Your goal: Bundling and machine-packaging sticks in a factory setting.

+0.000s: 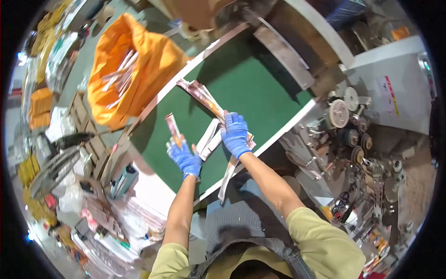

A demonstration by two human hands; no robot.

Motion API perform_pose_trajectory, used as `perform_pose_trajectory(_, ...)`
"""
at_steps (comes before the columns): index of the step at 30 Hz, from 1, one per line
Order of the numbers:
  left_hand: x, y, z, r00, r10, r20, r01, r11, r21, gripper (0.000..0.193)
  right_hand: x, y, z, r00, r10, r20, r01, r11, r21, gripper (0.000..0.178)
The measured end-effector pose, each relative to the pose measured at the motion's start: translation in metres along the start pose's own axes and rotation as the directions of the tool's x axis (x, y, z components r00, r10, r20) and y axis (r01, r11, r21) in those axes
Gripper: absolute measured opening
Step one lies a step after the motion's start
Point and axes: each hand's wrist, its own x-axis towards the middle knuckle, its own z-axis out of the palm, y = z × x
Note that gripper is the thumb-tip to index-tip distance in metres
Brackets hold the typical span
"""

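Observation:
Both of my hands wear blue knit gloves with bare fingertips, over a green conveyor belt. My left hand [184, 157] holds a slim printed packet [172, 124], which points away from me past the fingertips; the thumb stands apart. To its right, my right hand [235, 135] closes over a small bundle of slim printed packets [202, 96] that fans out toward the far left. Between the hands, pale slim packets [210, 140] lie on the belt, partly under my right hand. Another slim packet [227, 180] reaches over the belt's near edge. My right palm is hidden.
The green belt [246, 69] has white side rails. Beyond its left rail stands an open orange sack [158, 56] holding several slim packets. Machinery with rollers [339, 113] is at the right. A pile of clear-wrapped packets [139, 216] lies at the lower left.

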Motion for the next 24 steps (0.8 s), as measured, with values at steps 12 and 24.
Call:
perform_pose_trajectory(12,-0.023,-0.024,-0.039,0.955,0.089,-0.283,-0.207,0.884,-0.419,0.041,-0.001,0.014,-0.046,0.906,0.408,-0.113,-0.282,0.780,0.559,0.017)
perform_pose_trajectory(24,0.008,0.007,-0.068,0.653,0.362,0.665,0.748,-0.172,-0.641,0.062,-0.063,-0.065,-0.009,0.878,0.050,0.476,-0.436,0.491,0.754,0.024)
